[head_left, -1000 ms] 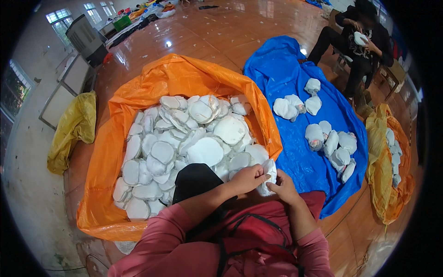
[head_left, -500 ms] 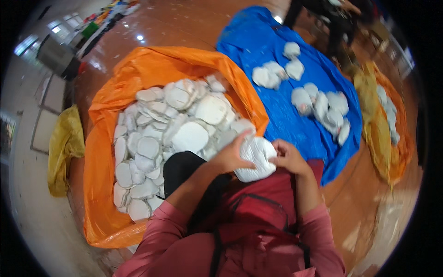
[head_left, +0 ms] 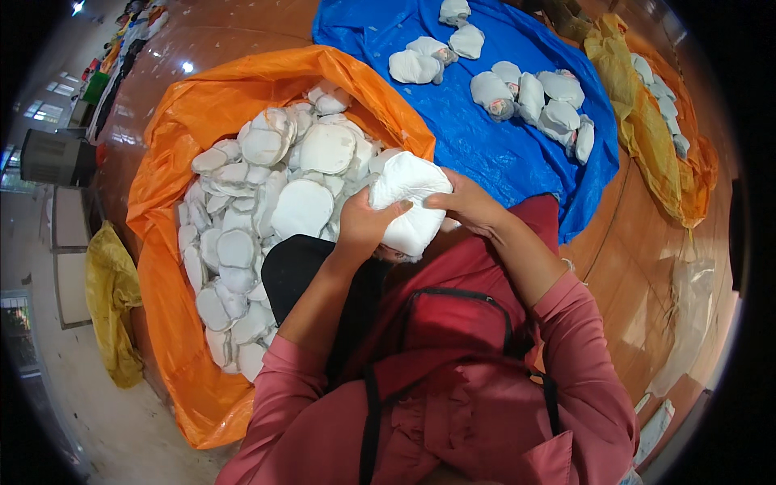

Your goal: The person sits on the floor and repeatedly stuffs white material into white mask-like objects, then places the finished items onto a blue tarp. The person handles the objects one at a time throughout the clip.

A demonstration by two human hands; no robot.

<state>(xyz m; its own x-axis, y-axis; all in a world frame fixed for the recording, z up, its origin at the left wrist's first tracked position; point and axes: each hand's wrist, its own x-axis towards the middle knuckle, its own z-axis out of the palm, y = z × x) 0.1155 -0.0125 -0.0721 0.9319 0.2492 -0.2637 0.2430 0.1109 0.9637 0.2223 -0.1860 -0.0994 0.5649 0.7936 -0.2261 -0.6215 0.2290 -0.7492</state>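
Between both hands, above my lap, is a soft white padded cloth piece [head_left: 411, 176] with a creased, rounded shape. My left hand [head_left: 361, 224] grips its left side, the thumb pressed on its face. From the right, my right hand [head_left: 475, 204] pinches its edge with the thumb in front; most of its other fingers are hidden behind. Just left of the hands, an open orange plastic sack [head_left: 152, 250] holds a heap of flat, rounded white pads [head_left: 302, 208]. A red apron [head_left: 453, 319] covers my lap.
Ahead to the right lies a blue tarp [head_left: 453, 133] bearing several white bundles [head_left: 561, 87]. Farther right, a yellow and orange sack [head_left: 638, 117] holds more white pieces. A yellow sack [head_left: 113, 303] stands by the left wall, and clear plastic sheeting [head_left: 691, 303] lies at the right.
Both hands have brought the white padded piece up and leftward in the picture and turned it, so its creased face shows more. The view has shifted, with the sacks and tarp displaced.
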